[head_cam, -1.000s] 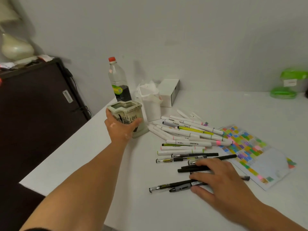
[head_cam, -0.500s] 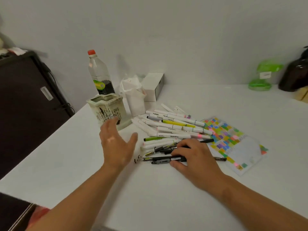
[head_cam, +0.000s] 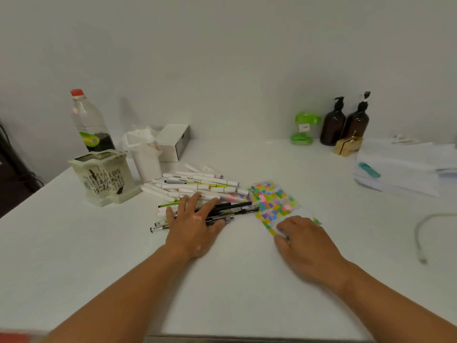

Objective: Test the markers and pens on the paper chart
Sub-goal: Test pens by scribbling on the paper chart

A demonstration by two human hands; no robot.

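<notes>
Two bare forearms reach in from the bottom edge over a white counter [head_cam: 235, 280]. The left hand [head_cam: 195, 224] lies palm down on a loose bundle of black pens [head_cam: 232, 209], its fingers [head_cam: 190, 201] spread flat and relaxed, gripping nothing. The right hand [head_cam: 306, 241] rests, also palm down, on the near corner of the paper chart [head_cam: 274, 201]. Its fingers [head_cam: 284, 225] are loosely bent and press the sheet without closing round it.

The chart lies flat just right of the pens, its far half covered in small blocks of many colours. A thin white cable [head_cam: 420, 233] curves across the counter well off to the right.

Just beyond the pens lies a heap of white-barrelled markers [head_cam: 197, 185], most pointing left to right and touching one another — a few show pink, yellow or blue ends. To their left stands a cream ceramic pen holder [head_cam: 103, 177] with black lettering.

Behind the holder stand a clear plastic bottle [head_cam: 89, 122] with a red cap, a white tub [head_cam: 146, 157] and a white box [head_cam: 173, 142]. At the far right are a stack of white sheets [head_cam: 400, 169] with a teal clip, a small gold box [head_cam: 347, 146], two brown pump bottles [head_cam: 343, 123] and a green plastic container [head_cam: 304, 128] — all near the plain wall.
</notes>
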